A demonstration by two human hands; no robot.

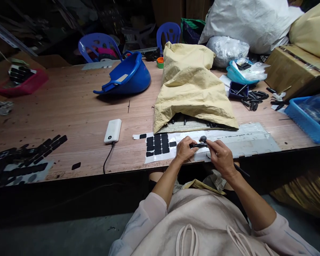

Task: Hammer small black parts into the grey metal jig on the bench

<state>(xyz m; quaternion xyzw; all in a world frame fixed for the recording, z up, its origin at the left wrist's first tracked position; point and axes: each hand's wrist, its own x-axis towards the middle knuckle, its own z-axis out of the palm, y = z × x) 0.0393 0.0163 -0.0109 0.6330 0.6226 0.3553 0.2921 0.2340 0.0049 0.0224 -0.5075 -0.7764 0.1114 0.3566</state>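
My left hand (186,148) is closed on the left end of a slim black rod-like piece (199,145), held just above the front of the table. The fingers of my right hand (222,158) pinch together at its other end. A small round black knob (203,138) shows just above the piece; whether it is joined to it I cannot tell. Left of my hands lies a white backing sheet (164,156) with rows of black rounded stickers (157,142). A black rod (241,170) sticks out past my right wrist, its other end hidden.
A tan woven sack (194,81) with black parts at its mouth lies ahead. A white power bank (113,131) with a cable and a tilted blue basin (130,76) are to the left. Black parts (253,101), a blue tray (306,122) and a carton (296,69) stand right.
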